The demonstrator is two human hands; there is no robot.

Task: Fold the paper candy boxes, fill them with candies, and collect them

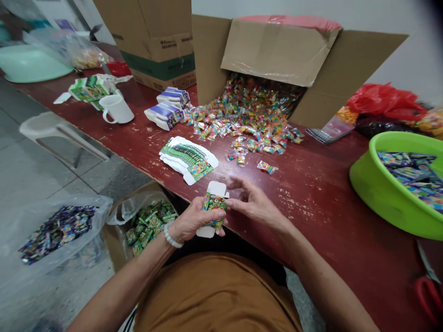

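Note:
My left hand (pixel 194 216), with a beaded bracelet at the wrist, is closed around a small green printed carton (pixel 216 203). White flaps stick out at both ends of this carton. Beside it, my right hand (pixel 258 203) has its fingers stretched apart, and its thumb reaches the carton's right edge; whether it presses there I cannot tell. Just beyond my hands lies a fanned stack of flat green cartons (pixel 188 159). Wrapped candies (pixel 242 133) spill across the table, with a single candy (pixel 266 167) nearest my right hand.
An open cardboard box (pixel 277 50) pours candies onto the red table (pixel 311 184). A white mug (pixel 117 109) and purple cartons (pixel 166 113) stand left. At right are a green basin (pixel 391 198) of packets and scissors (pixel 427 295). Bags of packets (pixel 62 230) sit on the floor.

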